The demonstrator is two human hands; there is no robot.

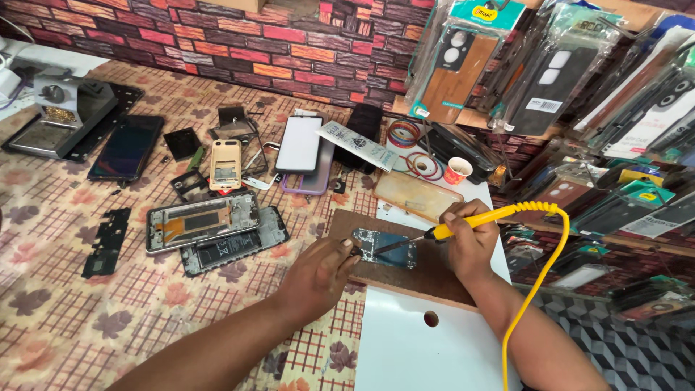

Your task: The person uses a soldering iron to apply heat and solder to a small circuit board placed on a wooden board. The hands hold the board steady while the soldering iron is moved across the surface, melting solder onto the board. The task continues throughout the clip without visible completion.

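Bench (65, 304) under a checked cloth with a leaf print, brick-pattern wall behind. Far left: a grey soldering station (61, 108) on a dark mat. Beside it, a black phone (127, 147) lying flat, screen up. Further right, a scatter of small dark parts and a gold phone back (225, 164) with its inside showing. Below these, a silver phone frame (201, 220) and, just beside and partly under it, a dark opened phone body (235, 248). Centre rear: a white-faced phone (299, 143) resting on a clear case, with a printed card (357, 145) tilted next to it. Centre front: left hand (318, 271), fingers curled, its grip pinched on the near end of a small circuit board (386, 247), pressing it flat on a brown wooden board (427, 271). That wooden board sits on a white panel (405, 340) with a round hole. Right hand (470, 242), grip clenched around a yellow soldering iron (474, 219), its dark tip touching the circuit board; a yellow cord (539, 275) loops from the handle down past the wrist. Behind: a clear amber phone cover (418, 195), rolls of coloured wire (413, 148), a small red and white cup (457, 170). Far right: racks of packaged phone cases (550, 80) hanging and stacked.
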